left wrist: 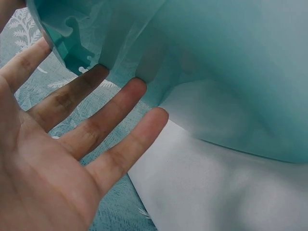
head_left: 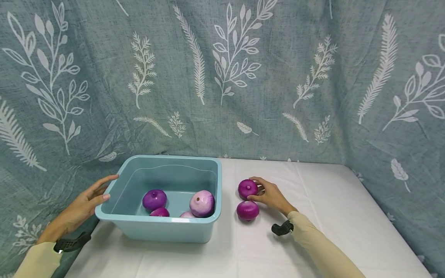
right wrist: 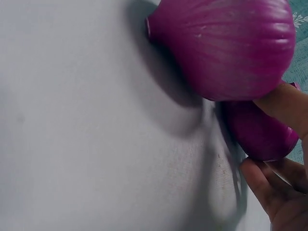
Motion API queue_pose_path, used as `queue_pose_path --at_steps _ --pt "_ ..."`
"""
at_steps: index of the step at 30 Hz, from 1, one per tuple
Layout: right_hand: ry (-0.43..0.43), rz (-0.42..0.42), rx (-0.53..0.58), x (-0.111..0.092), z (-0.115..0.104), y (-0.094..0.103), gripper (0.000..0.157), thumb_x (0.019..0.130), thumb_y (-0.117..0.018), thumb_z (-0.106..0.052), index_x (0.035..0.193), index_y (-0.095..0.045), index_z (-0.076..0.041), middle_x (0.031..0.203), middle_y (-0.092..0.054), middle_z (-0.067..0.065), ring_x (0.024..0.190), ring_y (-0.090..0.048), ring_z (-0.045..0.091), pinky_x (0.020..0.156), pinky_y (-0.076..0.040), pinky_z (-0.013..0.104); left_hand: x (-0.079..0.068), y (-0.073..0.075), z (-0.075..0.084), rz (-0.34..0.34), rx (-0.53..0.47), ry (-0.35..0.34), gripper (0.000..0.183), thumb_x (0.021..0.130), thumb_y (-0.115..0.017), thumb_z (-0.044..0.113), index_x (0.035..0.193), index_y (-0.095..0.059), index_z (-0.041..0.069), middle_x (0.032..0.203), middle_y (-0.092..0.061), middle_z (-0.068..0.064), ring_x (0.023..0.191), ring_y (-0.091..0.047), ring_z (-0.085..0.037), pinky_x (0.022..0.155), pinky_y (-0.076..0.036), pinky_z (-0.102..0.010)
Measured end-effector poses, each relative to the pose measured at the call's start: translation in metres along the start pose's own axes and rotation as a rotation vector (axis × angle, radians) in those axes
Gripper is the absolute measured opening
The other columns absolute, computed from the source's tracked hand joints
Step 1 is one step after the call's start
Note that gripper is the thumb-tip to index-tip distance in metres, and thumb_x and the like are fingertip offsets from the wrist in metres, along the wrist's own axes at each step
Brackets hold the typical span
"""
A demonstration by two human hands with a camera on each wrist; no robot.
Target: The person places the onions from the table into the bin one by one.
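Observation:
My left hand (head_left: 81,204) is at the left rim of a light blue plastic tub (head_left: 160,227). In the left wrist view its fingers (left wrist: 120,149) are spread and nearly straight against the tub's outer wall. On the white cloth right of the tub, two red onions lie close together. My right hand (head_left: 272,196) holds the farther red onion (head_left: 247,189) between thumb and fingers. The nearer red onion (head_left: 248,211) sits just in front of the thumb; in the right wrist view this onion (right wrist: 226,48) partly hides the held one (right wrist: 260,130).
Inside the tub are a dark purple onion (head_left: 154,200), a paler onion (head_left: 202,204) and others partly hidden by the front wall. A patterned grey-green curtain (head_left: 222,127) rises behind the table (head_left: 333,216) and at both sides.

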State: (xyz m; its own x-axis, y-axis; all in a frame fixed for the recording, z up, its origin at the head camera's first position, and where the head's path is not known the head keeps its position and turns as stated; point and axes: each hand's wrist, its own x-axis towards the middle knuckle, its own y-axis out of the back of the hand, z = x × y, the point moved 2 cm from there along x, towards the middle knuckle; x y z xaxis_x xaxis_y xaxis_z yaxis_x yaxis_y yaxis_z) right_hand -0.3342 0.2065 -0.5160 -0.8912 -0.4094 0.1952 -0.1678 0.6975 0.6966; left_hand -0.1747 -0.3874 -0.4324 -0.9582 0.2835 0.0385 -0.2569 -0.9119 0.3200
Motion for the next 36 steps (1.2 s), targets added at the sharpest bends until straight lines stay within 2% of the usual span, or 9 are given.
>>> queue_pose_path --at_steps 4,6,12,14,20,23,27,34,36 --pt "-0.013 0.007 0.005 -0.002 0.0 0.001 0.072 0.08 -0.091 -0.032 0.143 -0.058 -0.019 0.119 -0.071 0.011 0.101 -0.07 0.024 0.086 -0.057 0.042 0.0 0.0 0.001 -0.004 -0.009 0.0 0.062 0.112 -0.043 0.015 0.167 -0.016 0.028 0.171 -0.003 -0.006 0.143 -0.026 -0.013 0.092 -0.052 -0.033" --pt "-0.009 0.01 0.007 -0.003 0.001 0.002 0.072 0.08 -0.091 -0.032 0.143 -0.058 -0.019 0.123 -0.07 0.013 0.101 -0.07 0.025 0.087 -0.057 0.043 0.0 -0.001 0.001 -0.005 -0.008 0.001 0.062 0.112 -0.043 0.015 0.167 -0.016 0.028 0.171 -0.003 -0.007 0.143 -0.026 -0.013 0.092 -0.052 -0.034" --pt "-0.014 0.016 0.012 -0.005 0.002 0.007 0.072 0.081 -0.091 -0.031 0.143 -0.058 -0.018 0.134 -0.065 0.014 0.102 -0.07 0.025 0.086 -0.058 0.042 0.0 -0.001 0.002 -0.001 0.016 -0.002 0.062 0.113 -0.043 0.015 0.167 -0.015 0.028 0.172 -0.002 -0.005 0.151 -0.012 -0.044 0.099 -0.048 -0.054" --pt "-0.017 0.021 0.011 -0.007 0.003 0.009 0.072 0.081 -0.091 -0.031 0.143 -0.058 -0.017 0.134 -0.065 0.014 0.102 -0.07 0.025 0.086 -0.058 0.042 0.0 -0.001 0.002 0.0 0.023 -0.004 0.062 0.113 -0.043 0.015 0.167 -0.015 0.029 0.172 -0.002 -0.003 0.151 -0.01 -0.047 0.1 -0.047 -0.056" --pt "-0.022 0.034 0.009 -0.009 0.004 0.015 0.072 0.081 -0.09 -0.034 0.143 -0.058 -0.017 0.125 -0.069 0.012 0.1 -0.07 0.024 0.084 -0.057 0.04 0.0 0.0 0.001 -0.012 0.005 -0.014 0.062 0.113 -0.042 0.014 0.167 -0.015 0.028 0.172 -0.003 -0.004 0.145 -0.025 -0.014 0.094 -0.051 -0.037" --pt "-0.014 0.043 0.007 -0.011 0.004 0.019 0.073 0.081 -0.09 -0.037 0.144 -0.058 -0.017 0.125 -0.069 0.011 0.1 -0.07 0.023 0.083 -0.058 0.04 -0.001 0.0 0.001 -0.014 0.0 -0.018 0.062 0.113 -0.042 0.014 0.167 -0.014 0.027 0.171 -0.004 -0.005 0.136 -0.03 0.001 0.094 -0.051 -0.041" --pt "0.0 0.056 0.008 -0.011 0.001 0.023 0.073 0.082 -0.089 -0.037 0.144 -0.058 -0.017 0.13 -0.067 0.011 0.1 -0.07 0.024 0.083 -0.058 0.04 -0.001 0.0 0.0 -0.015 -0.002 -0.018 0.062 0.113 -0.042 0.014 0.167 -0.014 0.028 0.171 -0.005 -0.006 0.131 -0.032 0.006 0.094 -0.051 -0.043" --pt "-0.012 0.057 0.031 -0.012 -0.006 0.03 0.072 0.082 -0.09 -0.036 0.144 -0.058 -0.02 0.13 -0.067 0.011 0.101 -0.07 0.025 0.083 -0.058 0.038 0.0 0.001 -0.001 -0.005 0.014 0.004 0.062 0.113 -0.042 0.017 0.167 -0.014 0.029 0.171 -0.003 -0.003 0.147 -0.023 -0.021 0.096 -0.05 -0.043" --pt "-0.013 0.059 0.034 -0.012 -0.008 0.032 0.072 0.082 -0.09 -0.036 0.144 -0.058 -0.02 0.13 -0.067 0.011 0.1 -0.07 0.025 0.082 -0.058 0.037 0.0 0.001 -0.002 -0.001 0.015 0.009 0.062 0.113 -0.042 0.017 0.167 -0.013 0.029 0.171 -0.003 -0.003 0.146 -0.023 -0.018 0.096 -0.051 -0.042"
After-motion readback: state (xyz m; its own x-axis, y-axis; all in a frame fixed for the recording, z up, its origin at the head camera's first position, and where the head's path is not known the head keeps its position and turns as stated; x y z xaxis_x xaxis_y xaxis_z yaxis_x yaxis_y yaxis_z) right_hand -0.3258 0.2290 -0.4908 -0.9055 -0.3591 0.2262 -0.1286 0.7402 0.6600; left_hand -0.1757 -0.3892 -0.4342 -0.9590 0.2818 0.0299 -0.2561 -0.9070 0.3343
